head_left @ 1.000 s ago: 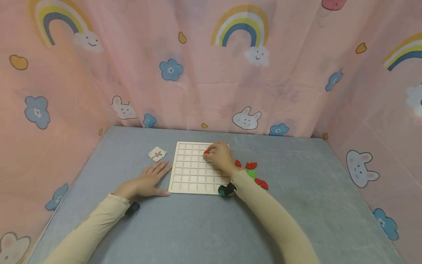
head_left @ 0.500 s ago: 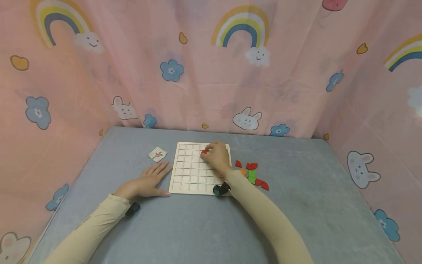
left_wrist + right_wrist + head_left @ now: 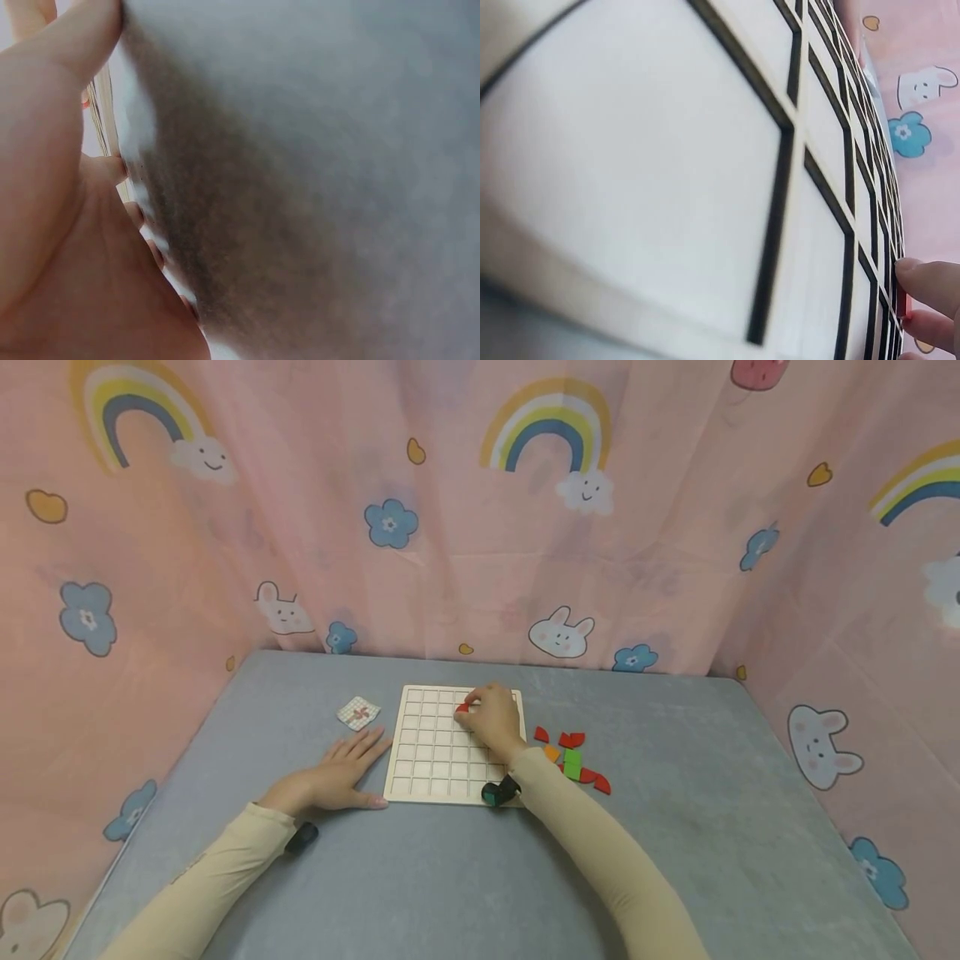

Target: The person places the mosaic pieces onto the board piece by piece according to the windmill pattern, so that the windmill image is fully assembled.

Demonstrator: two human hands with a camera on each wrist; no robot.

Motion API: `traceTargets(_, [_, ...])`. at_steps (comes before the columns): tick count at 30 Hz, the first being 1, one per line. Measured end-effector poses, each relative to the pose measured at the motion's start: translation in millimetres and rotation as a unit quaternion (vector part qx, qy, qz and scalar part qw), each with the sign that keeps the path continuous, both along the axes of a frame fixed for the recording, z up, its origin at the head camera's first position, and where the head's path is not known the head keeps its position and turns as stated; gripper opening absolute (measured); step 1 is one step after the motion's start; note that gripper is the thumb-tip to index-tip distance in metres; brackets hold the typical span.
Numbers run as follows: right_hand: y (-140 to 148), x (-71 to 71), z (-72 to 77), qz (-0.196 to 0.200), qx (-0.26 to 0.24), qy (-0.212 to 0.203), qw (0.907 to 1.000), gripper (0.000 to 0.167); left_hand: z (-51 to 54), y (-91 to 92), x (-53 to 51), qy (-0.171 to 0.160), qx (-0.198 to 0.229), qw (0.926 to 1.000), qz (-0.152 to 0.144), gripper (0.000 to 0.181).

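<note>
A square wooden grid board [image 3: 431, 770] lies on the table, its cells sunk between raised ribs. Over its upper right part, my right hand [image 3: 495, 720] pinches a small red piece [image 3: 462, 707] between thumb and fingers, down at the grid. The right wrist view shows the red piece [image 3: 902, 296] edge-on at the fingertips, by the board's far cells. My left hand [image 3: 341, 777] lies flat with fingers spread, its fingertips and thumb at the board's left edge. In the left wrist view the palm of the left hand [image 3: 90, 247] fills the left side.
Right of the board lie several red quarter-round pieces [image 3: 602, 783], green squares [image 3: 572, 763] and an orange piece [image 3: 552, 752]. A small card with a gridded red pattern [image 3: 358, 713] lies at the upper left. A printed pink curtain [image 3: 465, 560] stands behind the grey table [image 3: 420, 877].
My right hand has moved slightly left over the board with the red piece, then stayed almost still. More of the orange and green pieces shows. The left hand has not moved.
</note>
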State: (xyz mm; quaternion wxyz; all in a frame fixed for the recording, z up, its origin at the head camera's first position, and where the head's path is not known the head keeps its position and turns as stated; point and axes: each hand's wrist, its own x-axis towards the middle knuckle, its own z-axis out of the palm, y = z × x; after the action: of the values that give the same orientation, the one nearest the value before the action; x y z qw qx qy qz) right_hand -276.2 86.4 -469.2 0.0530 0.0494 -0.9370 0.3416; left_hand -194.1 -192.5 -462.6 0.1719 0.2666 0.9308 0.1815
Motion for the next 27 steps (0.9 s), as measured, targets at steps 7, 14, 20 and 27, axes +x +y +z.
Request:
traceTargets(7, [4.4,-0.2,1.6,0.02,-0.002,-0.009,0.9998,0.031,1.1,0.5,1.8,0.0,0.002,1.0,-0.001,0.102])
traceTargets(14, [17.3,-6.5,4.1,0.078,-0.038,-0.048,0.995,0.031,2.2,-0.4,1.8,0.002,0.002,1.0,0.003,0.102])
traceTargets(20, [23.3,-10.0,1.1,0.101,-0.067,-0.057,0.991,0.027,0.8,-0.2,1.4,-0.001,0.0,1.0,0.002,0.102])
traceTargets(27, [25.1,-11.4,-0.2,0.105,-0.086,-0.053,0.9893,0.023,0.0,0.4,0.4,0.0,-0.002,1.0,0.002,0.102])
